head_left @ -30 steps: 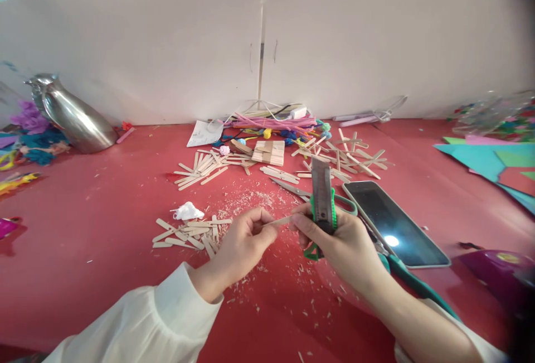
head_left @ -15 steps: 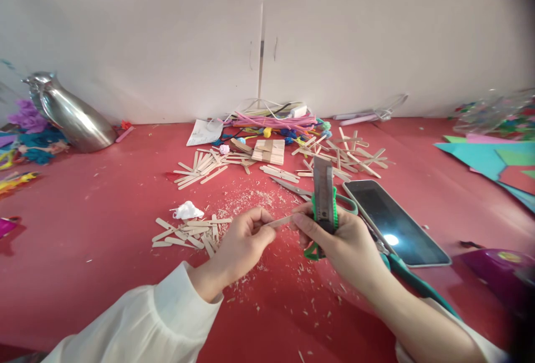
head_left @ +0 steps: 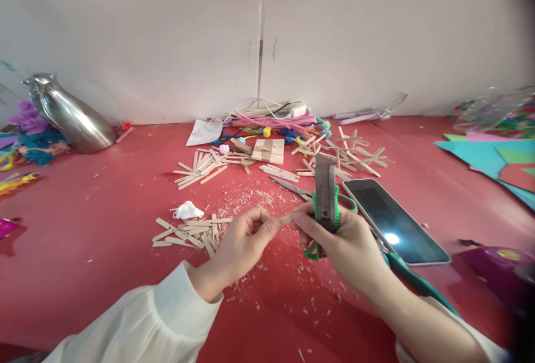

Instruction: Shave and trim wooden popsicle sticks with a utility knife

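Between my two hands runs a short wooden stick (head_left: pixel 286 219), pinched at its left end by my left hand (head_left: pixel 249 243). The thumb and fingertips of my right hand (head_left: pixel 343 240) touch its other end. That same hand is wrapped round a green utility knife (head_left: pixel 326 207), whose wide metal end points up and away from me. Wood shavings (head_left: pixel 261 201) lie scattered under and around both hands. Beside my left wrist is a pile of cut sticks (head_left: pixel 184 233). Scissors (head_left: pixel 292 187) lie just beyond my right hand, partly hidden by the knife.
A phone (head_left: pixel 397 221) and teal-handled pliers (head_left: pixel 412 279) lie at the right. Loose sticks (head_left: pixel 203 165), a stick square (head_left: pixel 268 151) and pink pipe cleaners (head_left: pixel 271 121) are farther back. A metal jug (head_left: pixel 75 117) stands at the back left, coloured paper (head_left: pixel 476 158) at the right.
My left thumb has slid slightly right along the stick, so less of it shows between my hands. My right hand and the knife have barely shifted.
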